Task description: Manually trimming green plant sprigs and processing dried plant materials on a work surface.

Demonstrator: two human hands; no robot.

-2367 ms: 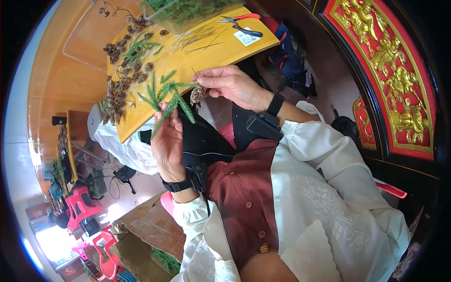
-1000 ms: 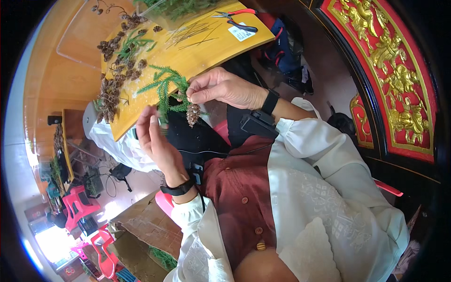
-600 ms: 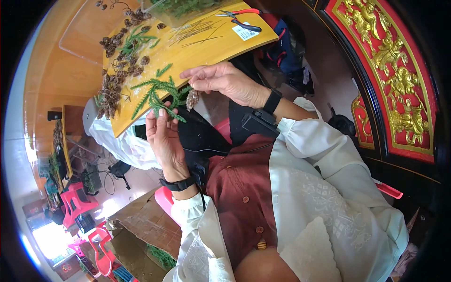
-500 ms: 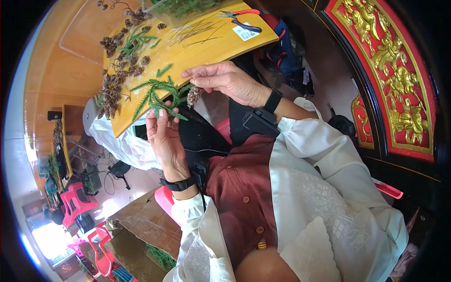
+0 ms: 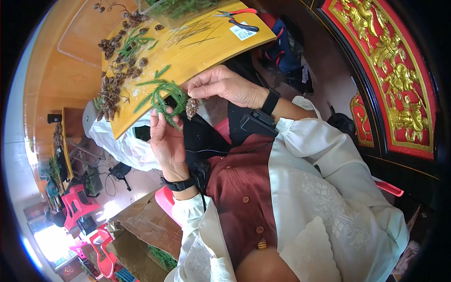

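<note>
My left hand (image 5: 167, 141) pinches the lower end of a green artificial pine sprig (image 5: 157, 94), whose needled branches fan out over the table's near edge. Close to its right side, my right hand (image 5: 223, 87) has thumb and forefinger pressed together on the stem of a brown pine cone (image 5: 192, 108). The cone hangs just below those fingertips, beside the sprig's curled part. The thin stem itself is mostly hidden by the fingers, and I cannot tell whether it is joined to the sprig.
Pine cones (image 5: 110, 91) lie heaped along the left of the yellow table (image 5: 206, 54). Thin brown wires (image 5: 195, 33) and red-and-black pliers (image 5: 237, 19) rest farther back, before a clear bin (image 5: 174, 11) of greenery. A cardboard box (image 5: 141, 221) stands at lower left.
My right hand has shifted slightly left and down, bringing the cone against the sprig. The sprig's branches have turned a little and bunched closer to the right fingers.
</note>
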